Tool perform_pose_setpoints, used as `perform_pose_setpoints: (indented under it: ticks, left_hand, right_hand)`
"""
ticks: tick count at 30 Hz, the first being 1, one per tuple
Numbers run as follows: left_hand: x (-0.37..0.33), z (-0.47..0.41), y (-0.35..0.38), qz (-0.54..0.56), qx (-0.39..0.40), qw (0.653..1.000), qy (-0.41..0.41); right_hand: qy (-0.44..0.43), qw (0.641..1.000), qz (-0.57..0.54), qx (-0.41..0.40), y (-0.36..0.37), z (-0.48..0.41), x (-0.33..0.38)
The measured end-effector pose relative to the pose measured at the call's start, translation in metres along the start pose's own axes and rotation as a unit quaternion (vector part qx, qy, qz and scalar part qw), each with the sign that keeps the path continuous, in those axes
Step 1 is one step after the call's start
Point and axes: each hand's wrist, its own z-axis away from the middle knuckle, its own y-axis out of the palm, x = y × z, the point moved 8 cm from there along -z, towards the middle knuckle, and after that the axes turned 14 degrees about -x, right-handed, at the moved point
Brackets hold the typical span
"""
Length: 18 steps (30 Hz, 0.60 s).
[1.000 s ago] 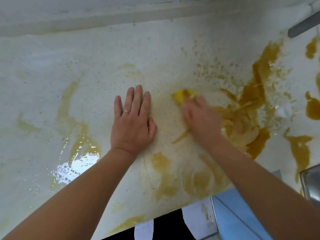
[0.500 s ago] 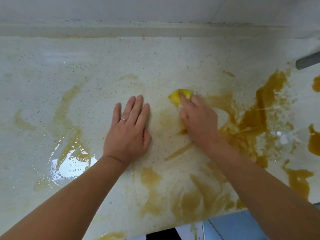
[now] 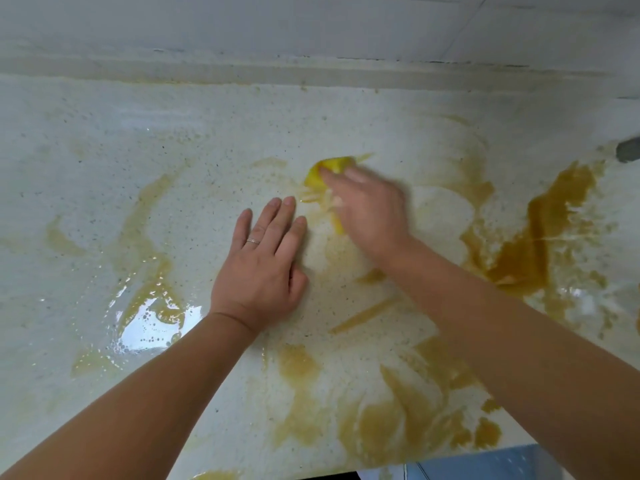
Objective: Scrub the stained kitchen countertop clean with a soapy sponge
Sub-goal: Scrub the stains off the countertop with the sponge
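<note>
A speckled white countertop (image 3: 145, 161) fills the head view, smeared with brown-yellow stains (image 3: 540, 233) that are thickest at the right. My right hand (image 3: 367, 209) presses a yellow sponge (image 3: 329, 169) onto the counter near the middle; only the sponge's far tip shows past my fingers, and the hand is motion-blurred. My left hand (image 3: 263, 265) lies flat on the counter just left of it, fingers together, a ring on one finger, holding nothing.
A wet, foamy puddle (image 3: 152, 327) shines at the left. The counter's low back ledge (image 3: 311, 71) meets the tiled wall. A dark grey object (image 3: 628, 150) pokes in at the right edge. The counter's front edge (image 3: 450, 459) runs along the bottom right, blue floor below.
My right hand with the sponge has moved slightly away from me and leftward, wiping a paler patch to its right. The camera has tilted up, showing more wall. My left hand stays planted.
</note>
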Motion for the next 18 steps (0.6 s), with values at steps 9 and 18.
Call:
perform_pose_setpoints:
  ticks: [9, 18]
  left_hand:
    - [0.001, 0.0, 0.001, -0.004, 0.006, 1.0, 0.006]
    - [0.002, -0.001, 0.001, 0.003, -0.008, 1.0, 0.009]
  right_hand:
    - [0.132, 0.984, 0.114, -0.04, 0.021, -0.093, -0.037]
    - [0.099, 0.977, 0.181, -0.046, 0.02, -0.117, -0.035]
